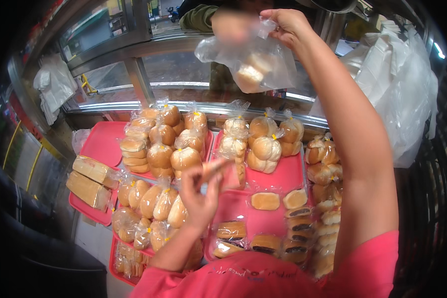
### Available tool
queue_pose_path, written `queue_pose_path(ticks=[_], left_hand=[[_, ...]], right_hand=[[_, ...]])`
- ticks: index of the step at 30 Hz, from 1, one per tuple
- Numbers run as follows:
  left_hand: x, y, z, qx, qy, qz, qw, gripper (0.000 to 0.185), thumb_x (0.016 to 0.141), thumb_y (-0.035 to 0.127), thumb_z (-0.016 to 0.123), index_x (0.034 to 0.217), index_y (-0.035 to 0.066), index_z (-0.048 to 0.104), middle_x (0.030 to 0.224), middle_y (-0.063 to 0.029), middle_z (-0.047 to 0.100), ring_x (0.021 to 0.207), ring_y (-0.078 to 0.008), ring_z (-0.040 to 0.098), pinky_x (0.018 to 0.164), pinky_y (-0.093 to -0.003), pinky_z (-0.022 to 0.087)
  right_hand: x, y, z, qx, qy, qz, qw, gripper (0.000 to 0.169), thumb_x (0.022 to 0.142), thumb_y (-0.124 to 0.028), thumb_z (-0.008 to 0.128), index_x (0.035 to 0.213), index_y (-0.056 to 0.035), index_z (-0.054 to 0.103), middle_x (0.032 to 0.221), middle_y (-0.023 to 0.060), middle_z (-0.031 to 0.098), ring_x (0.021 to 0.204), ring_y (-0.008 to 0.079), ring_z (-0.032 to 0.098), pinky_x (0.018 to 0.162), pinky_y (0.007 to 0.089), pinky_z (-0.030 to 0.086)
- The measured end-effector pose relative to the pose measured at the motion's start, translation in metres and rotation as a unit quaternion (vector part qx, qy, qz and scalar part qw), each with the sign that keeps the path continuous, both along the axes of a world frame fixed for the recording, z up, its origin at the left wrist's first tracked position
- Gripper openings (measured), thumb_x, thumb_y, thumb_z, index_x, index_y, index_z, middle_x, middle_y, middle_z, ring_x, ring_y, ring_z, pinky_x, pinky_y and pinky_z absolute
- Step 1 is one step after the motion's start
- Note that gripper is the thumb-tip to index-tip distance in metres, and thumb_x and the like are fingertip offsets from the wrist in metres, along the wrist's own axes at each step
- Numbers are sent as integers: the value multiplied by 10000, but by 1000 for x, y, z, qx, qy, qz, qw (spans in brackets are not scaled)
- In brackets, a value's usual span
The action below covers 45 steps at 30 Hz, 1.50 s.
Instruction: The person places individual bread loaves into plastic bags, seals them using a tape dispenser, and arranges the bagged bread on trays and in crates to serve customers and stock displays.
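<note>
My right hand is raised at the top, its fingers pinching the top of a clear plastic bag with bread rolls inside. Another person's blurred hand is at the left of the bag's top; whether it grips the bag cannot be told. Lower down, over the trays, my left hand holds what looks like a folded paper banknote between thumb and fingers, blurred. Bagged buns lie just beyond it.
Pink trays hold bagged buns, wrapped filled rolls and long wrapped loaves. A metal window frame runs behind them. White plastic bags hang at left and right. A person in a green sleeve stands outside.
</note>
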<state>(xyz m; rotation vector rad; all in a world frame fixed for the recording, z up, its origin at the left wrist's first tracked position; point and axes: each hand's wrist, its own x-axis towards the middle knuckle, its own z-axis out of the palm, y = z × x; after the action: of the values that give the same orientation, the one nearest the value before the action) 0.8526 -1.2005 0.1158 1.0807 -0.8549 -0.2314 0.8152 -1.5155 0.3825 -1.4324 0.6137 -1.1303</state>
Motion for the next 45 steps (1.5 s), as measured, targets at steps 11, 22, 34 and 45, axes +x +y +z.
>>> queue_pose_path(ticks=[11,22,34,45], left_hand=[[-21,67,-64,117,5,-74,990,233,823,13,696,1018,-21,573,924,-65,596,838,-100,554,747,-244,463],[-92,74,-110,224,-116,-397,883,187,886,98,638,987,-59,648,971,-100,587,955,-174,551,848,-295,433],[-381,257,-81,200,-282,-729,590,149,938,114,588,863,-13,611,764,-10,583,699,-58,494,634,-216,413],[-624,613,-110,172,-192,-939,228,385,957,269,572,1257,32,529,1037,-78,593,938,-132,542,828,-277,453]], right_hand=[[3,55,-33,-67,-98,89,989,216,790,38,551,999,57,603,908,168,634,746,245,636,620,338,546],[-207,320,-318,-97,263,132,951,429,763,-203,725,1136,-32,599,1058,147,679,957,283,664,811,364,524],[-472,715,-397,53,190,-500,843,230,760,-170,740,905,-12,656,969,137,620,926,263,605,795,360,472],[-548,1106,-337,43,16,-825,563,85,823,-63,653,831,21,665,1323,133,546,1037,145,583,879,289,460]])
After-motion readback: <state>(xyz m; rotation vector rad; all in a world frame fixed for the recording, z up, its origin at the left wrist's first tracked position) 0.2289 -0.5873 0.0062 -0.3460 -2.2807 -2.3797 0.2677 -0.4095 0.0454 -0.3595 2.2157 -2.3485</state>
